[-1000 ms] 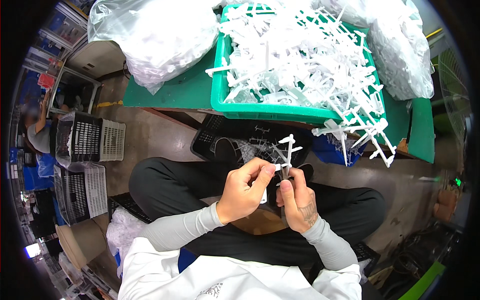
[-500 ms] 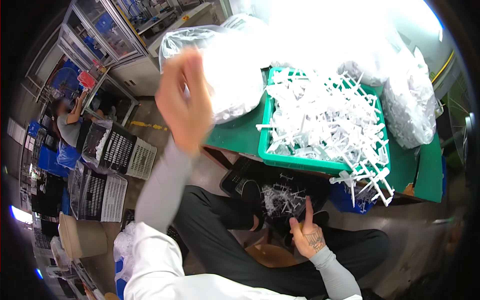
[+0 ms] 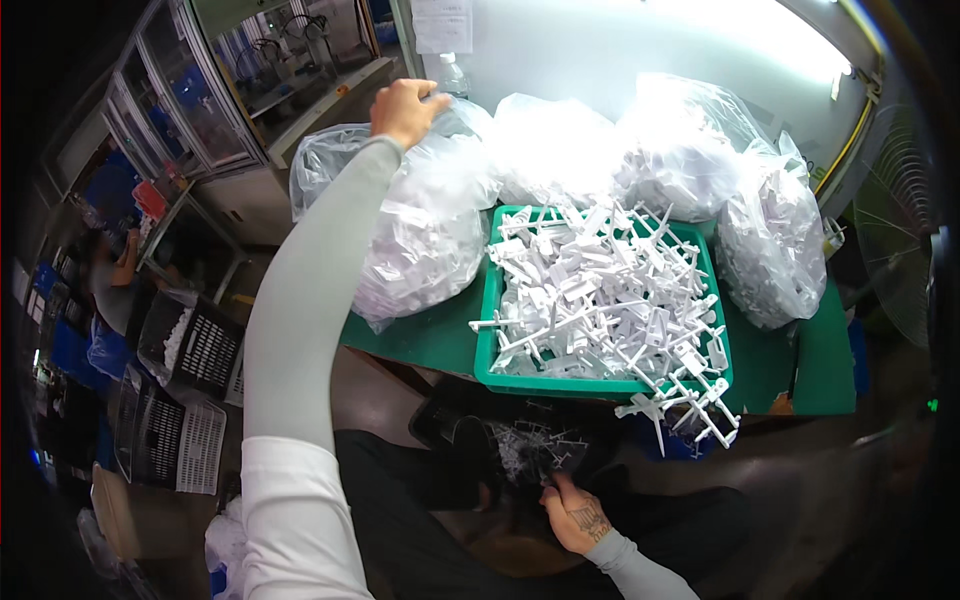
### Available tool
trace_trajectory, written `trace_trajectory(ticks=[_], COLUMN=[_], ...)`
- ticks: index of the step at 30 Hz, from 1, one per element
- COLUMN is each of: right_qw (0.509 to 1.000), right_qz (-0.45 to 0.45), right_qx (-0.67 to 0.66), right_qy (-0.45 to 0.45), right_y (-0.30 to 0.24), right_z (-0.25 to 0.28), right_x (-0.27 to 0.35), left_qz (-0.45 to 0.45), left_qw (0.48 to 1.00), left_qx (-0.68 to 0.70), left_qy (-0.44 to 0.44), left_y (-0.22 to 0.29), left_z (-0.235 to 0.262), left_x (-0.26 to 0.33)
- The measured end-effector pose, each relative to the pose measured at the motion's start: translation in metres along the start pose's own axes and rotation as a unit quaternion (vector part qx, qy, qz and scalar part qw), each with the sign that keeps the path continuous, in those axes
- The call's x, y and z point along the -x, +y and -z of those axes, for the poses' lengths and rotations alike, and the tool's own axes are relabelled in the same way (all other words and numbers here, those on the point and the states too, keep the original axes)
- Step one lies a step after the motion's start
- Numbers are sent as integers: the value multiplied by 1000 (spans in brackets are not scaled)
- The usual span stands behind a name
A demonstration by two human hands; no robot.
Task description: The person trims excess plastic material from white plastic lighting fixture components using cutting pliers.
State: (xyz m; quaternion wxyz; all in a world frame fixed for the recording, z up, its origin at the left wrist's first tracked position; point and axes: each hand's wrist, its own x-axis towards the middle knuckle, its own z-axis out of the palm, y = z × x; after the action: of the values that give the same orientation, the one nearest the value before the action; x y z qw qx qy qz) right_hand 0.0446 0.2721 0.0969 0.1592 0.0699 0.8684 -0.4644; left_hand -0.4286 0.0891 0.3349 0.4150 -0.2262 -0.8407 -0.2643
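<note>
"Both together?"
"No; left hand [image 3: 405,112] has risen over a bag [image 3: 422,245] left of the green tray [image 3: 570,385]; right hand [image 3: 577,518] this side of it; joint handling's paused; either grip, I can't tell; white parts [image 3: 600,290] fill the tray."

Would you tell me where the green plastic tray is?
In the head view, the tray sits right of centre on the green table, between clear plastic bags.

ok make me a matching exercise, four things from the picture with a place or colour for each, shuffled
1. left hand
2. right hand
3. tray
4. bottle

A. green, heaped with white parts
B. clear, behind the leftmost bag
C. lower in the picture than the tray
D. at the end of the outstretched arm

Pairs: 1-D, 2-C, 3-A, 4-B
</note>
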Motion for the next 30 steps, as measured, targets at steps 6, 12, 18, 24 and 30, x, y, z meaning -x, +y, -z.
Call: trace_trajectory(ticks=[6,12,18,24,30], right_qw=[993,982,987,994,992], right_qz=[-16,21,45,30,70], right_qx=[-112,-159,-140,-101,-105], right_qy=[-44,-101,-62,-38,-27], right_y=[5,8,3,-3,-4], right_z=[10,1,0,9,9], right_x=[9,6,5,8,11], left_qz=[29,-115,-98,-221,-123], left_qw=[980,944,944,955,972], left_qx=[146,73,80,-53,167], left_qy=[-134,-302,-306,-192,-112], left_y=[86,93,87,117,116], left_z=[8,-11,-19,28,54], left_x=[32,108,101,91,107])
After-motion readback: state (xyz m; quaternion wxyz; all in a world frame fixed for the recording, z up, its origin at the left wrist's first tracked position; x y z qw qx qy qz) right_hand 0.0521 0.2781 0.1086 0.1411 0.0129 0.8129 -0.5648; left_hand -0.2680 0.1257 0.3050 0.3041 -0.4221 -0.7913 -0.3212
